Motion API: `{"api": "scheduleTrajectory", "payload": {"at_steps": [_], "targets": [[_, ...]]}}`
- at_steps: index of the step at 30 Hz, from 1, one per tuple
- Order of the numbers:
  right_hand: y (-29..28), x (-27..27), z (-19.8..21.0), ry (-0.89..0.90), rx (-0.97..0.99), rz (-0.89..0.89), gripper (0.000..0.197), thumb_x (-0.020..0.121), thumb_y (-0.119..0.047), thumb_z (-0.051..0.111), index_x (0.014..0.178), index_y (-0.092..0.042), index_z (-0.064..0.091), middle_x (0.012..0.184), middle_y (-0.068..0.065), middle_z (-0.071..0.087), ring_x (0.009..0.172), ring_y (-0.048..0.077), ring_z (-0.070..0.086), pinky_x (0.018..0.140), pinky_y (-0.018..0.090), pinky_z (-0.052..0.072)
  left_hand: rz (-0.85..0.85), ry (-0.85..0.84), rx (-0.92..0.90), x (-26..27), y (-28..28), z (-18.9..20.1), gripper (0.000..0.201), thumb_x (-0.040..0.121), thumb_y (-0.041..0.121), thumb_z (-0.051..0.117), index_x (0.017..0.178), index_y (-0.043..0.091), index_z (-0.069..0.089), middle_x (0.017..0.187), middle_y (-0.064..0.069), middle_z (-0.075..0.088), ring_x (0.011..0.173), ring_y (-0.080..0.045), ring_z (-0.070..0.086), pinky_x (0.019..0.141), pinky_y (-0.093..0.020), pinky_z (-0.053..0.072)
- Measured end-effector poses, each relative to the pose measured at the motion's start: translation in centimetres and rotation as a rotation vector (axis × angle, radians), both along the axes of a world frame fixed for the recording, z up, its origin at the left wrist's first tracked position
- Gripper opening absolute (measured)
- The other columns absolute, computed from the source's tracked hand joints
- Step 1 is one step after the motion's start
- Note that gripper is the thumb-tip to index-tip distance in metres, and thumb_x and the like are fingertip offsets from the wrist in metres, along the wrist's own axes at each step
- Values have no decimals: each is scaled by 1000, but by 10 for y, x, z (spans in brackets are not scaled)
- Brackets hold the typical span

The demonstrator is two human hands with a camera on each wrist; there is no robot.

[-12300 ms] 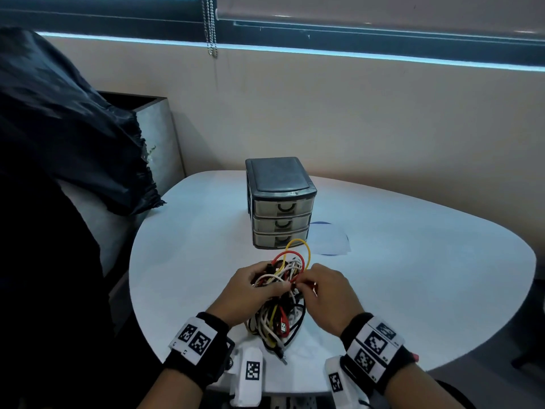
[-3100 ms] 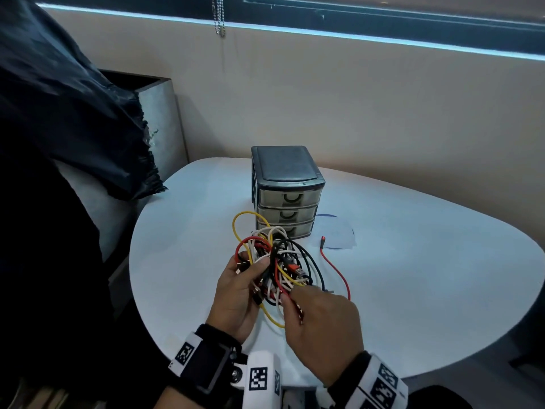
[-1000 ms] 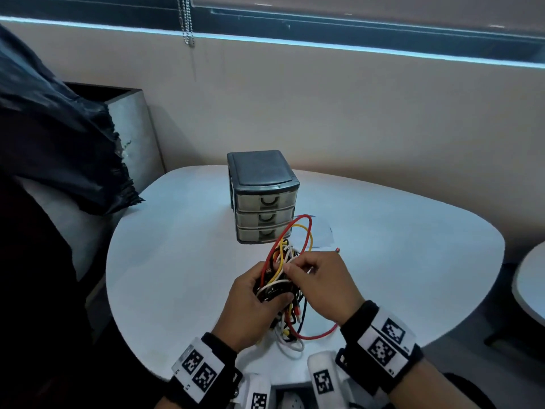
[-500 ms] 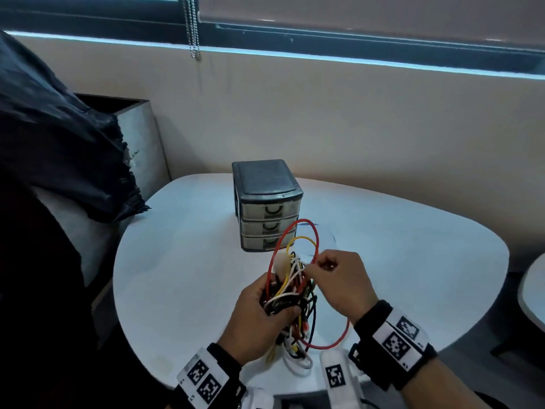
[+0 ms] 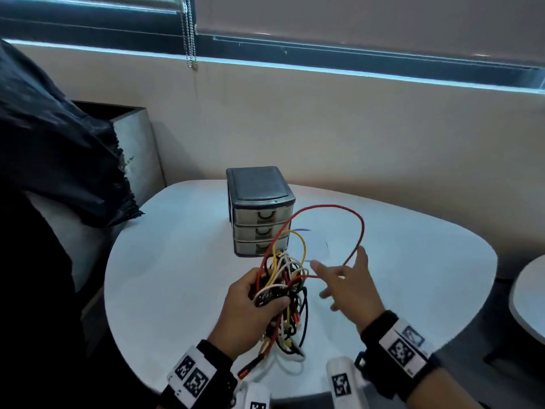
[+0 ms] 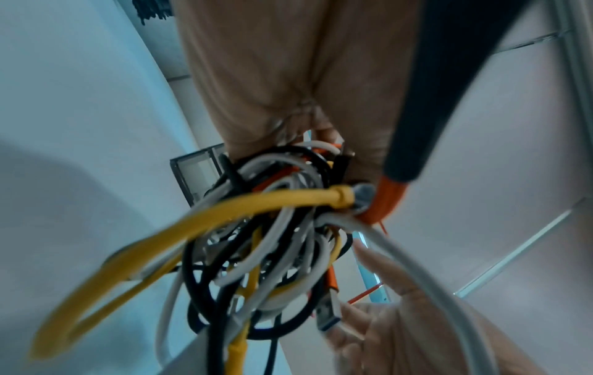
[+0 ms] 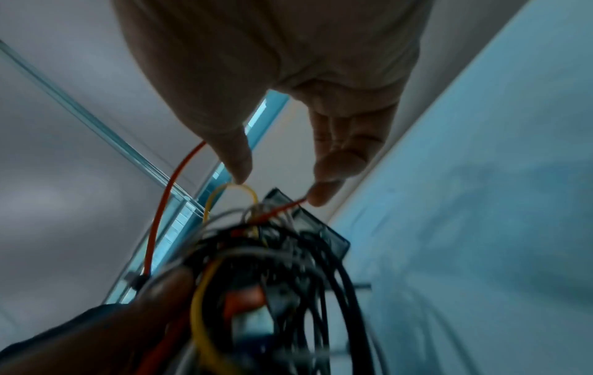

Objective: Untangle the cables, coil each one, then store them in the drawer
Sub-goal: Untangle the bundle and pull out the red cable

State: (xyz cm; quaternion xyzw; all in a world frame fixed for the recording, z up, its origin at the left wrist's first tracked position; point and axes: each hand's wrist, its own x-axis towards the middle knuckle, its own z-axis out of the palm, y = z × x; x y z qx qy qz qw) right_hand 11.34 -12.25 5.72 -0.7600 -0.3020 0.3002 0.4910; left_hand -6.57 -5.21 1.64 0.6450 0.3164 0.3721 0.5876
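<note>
My left hand [image 5: 250, 302] grips the cable tangle [image 5: 283, 293] above the table [image 5: 165, 261]; my right hand [image 5: 351, 287], fingers spread, hooks the red cable [image 5: 358, 228]. It looks light and springy, so I'd pinch near its plug

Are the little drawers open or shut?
Shut. All three fronts of the drawers sit flush in the head view; none is pulled out.

the white rounded tabletop [image 5: 182, 261] carries a small drawer unit [image 5: 259, 211] standing toward its far edge, near the middle. a sheet of paper [image 5: 317, 246] lies flat just right of the unit. loose cable ends [image 5: 290, 357] rest near the front edge.
</note>
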Motion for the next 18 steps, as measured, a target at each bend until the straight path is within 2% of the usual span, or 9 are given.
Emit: {"api": "scheduleTrajectory", "payload": {"at_steps": [1, 3, 5, 7, 9, 12, 15, 18], "targets": [[-3, -8, -11, 4, -31, -9, 102, 80, -49, 74, 152, -28, 4, 101, 1, 66, 71, 15, 71, 59, 32, 56, 1, 8, -4, -1, -2, -2, 30, 80, -3, 78, 102, 15, 68, 90, -2, 76, 84, -18, 72, 74, -30, 58], [-7, -17, -27, -92, -40, -36, 85, 79, -53, 74, 143, -25, 25, 103, -7, 64, 79, 11, 68, 78, 38, 56, 1, 37, 1, -2, -6, -7, 30, 80, -1, 79, 102, 17, 68, 91, 0, 76, 86, -18, 73, 78, -31, 58], [-9, -25, -32, -293, -29, 100, 48, 86, -49, 67, 124, -29, 45, 108, -13, 62, 77, 2, 62, 79, 29, 50, -4, 73, 27, -5, -10, -9, 31, 80, 1, 79, 103, 20, 68, 94, 5, 76, 89, -13, 72, 81, -26, 57], [-11, -31, -28, -472, -34, 346, 28, 94, -45, 57, 118, -33, 50, 114, -16, 60, 73, 5, 61, 78, 28, 49, -13, 93, 51, -9, -12, -7, 32, 81, 1, 78, 102, 22, 68, 94, 8, 76, 90, -10, 72, 79, -21, 55], [-10, -25, -25, -534, -67, 472, 24, 95, -46, 54, 117, -36, 50, 113, -16, 60, 69, 7, 62, 78, 30, 50, -12, 98, 35, -14, -9, -5, 31, 81, 1, 78, 102, 21, 68, 93, 8, 76, 89, -9, 72, 78, -20, 54], [-6, -15, -18, -508, -136, 511, 20, 94, -50, 54, 111, -40, 52, 95, -12, 64, 68, 8, 64, 74, 32, 53, -12, 90, -4, -22, -4, -5, 31, 81, 0, 78, 102, 20, 68, 93, 6, 76, 88, -12, 72, 79, -24, 56], [-4, -12, -18, -584, -163, 546, 15, 96, -45, 55, 108, -36, 54, 81, -9, 64, 64, 4, 56, 73, 30, 51, -36, 92, -11, -25, -3, -5, 31, 79, -1, 78, 101, 18, 68, 92, 3, 76, 87, -15, 72, 80, -27, 57], [-7, -13, -15, -723, -175, 554, 18, 97, -39, 54, 114, -32, 56, 84, -9, 66, 71, 5, 57, 76, 29, 49, -55, 84, -31, -27, -2, -7, 30, 79, -1, 79, 102, 17, 68, 92, 1, 76, 87, -16, 72, 79, -25, 55]]}}
